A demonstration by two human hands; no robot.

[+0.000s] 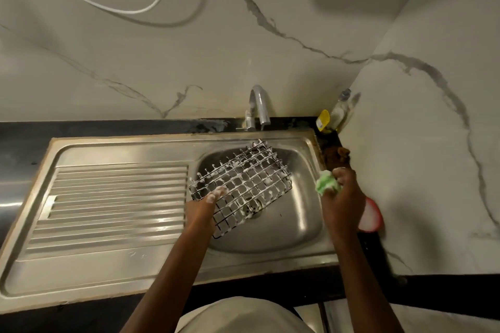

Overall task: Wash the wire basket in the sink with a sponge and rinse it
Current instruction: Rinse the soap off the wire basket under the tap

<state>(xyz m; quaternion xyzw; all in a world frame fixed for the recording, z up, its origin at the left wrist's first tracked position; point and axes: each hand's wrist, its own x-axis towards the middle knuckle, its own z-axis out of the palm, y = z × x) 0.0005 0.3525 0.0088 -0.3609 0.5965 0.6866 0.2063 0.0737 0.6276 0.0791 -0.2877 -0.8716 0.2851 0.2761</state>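
Head view: one wire basket [240, 186], one sponge [326, 184], two hands.

Marble-look walls [135, 57] w/ grey veins meet at a corner — black countertop [81, 127] below, dim light.

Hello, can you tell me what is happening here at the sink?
A person is washing a wire basket in a steel sink. The left hand grips the basket's near edge and holds it tilted over the bowl; the wires are covered with white foam. The right hand squeezes a green sponge beside the basket, not touching it. No water is seen running from the tap, so rinsing seems not yet done.
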